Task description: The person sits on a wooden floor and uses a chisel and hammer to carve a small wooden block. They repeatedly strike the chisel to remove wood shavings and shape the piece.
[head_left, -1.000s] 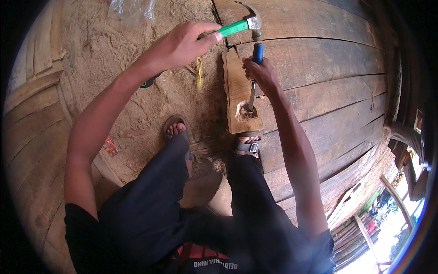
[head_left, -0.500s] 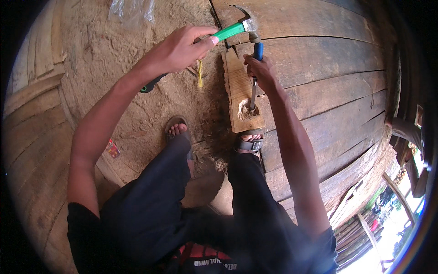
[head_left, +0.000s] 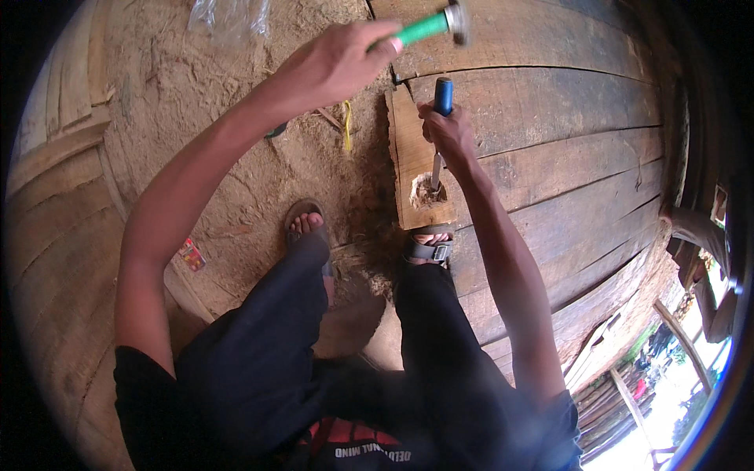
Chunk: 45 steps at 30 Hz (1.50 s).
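My left hand [head_left: 339, 64] is closed round the green handle of a claw hammer [head_left: 422, 29], its metal head slightly blurred. The hammer is raised above and beyond the chisel, apart from it. In my right hand [head_left: 451, 130] a chisel [head_left: 444, 96] with a blue handle stands almost upright, fingers wrapped round it below the handle's top. Its metal blade reaches down into a rough hole cut in a wooden beam [head_left: 408, 129]. Pale chips lie in the hole, near the beam's close end.
My sandalled right foot [head_left: 430, 245] is against the beam's near end; my left foot [head_left: 305, 224] rests on the dirt floor [head_left: 236, 184]. Wooden planks [head_left: 565, 141] spread on the right. A yellow strip [head_left: 347, 125], a clear plastic bag [head_left: 228, 20] and a small red packet [head_left: 191, 255] lie about.
The hammer has lifted off the chisel's handle and moved up and to the right with my left hand. My right hand and the chisel stay nearly in place.
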Available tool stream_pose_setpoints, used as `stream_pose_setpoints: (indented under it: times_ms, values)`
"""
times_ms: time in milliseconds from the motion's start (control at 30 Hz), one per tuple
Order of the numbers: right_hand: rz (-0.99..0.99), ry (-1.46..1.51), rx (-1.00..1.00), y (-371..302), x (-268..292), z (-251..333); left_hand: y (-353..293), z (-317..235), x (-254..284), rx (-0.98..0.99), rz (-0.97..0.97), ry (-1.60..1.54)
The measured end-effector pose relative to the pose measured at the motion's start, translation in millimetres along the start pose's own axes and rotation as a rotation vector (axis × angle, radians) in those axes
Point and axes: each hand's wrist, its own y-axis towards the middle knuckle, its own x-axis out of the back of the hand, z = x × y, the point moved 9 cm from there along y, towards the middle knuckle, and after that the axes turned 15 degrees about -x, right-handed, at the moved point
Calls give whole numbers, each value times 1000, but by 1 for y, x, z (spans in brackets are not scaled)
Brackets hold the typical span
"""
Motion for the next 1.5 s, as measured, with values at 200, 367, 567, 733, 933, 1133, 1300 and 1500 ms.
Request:
stream_pose_setpoints:
  times_ms: [200, 367, 567, 733, 933, 1133, 1300, 1500]
  values:
    - [23, -26, -4, -2, -1, 2, 7, 14, 1, 78, -77, -90]
    - [16, -13, -8, -1, 0, 2, 3, 18, -24, 28, 62, -11]
    - [61, -16, -9, 0, -5, -4, -14, 26, -4, 163, -215, -66]
    - [66, 3, -11, -1, -3, -5, -16, 35, -13, 135, -10, -76]
    - [44, -39, -9, -4, -3, -1, -22, 24, -28, 69, 178, 16]
    - [87, 1, 24, 3, -5, -2, -13, 16, 11, 139, -146, -148]
    - [49, -48, -12, 3, -1, -9, -16, 16, -12, 53, 47, -67]
    - [66, -51, 0, 0, -6, -8, -30, 5, -21, 79, -21, -136]
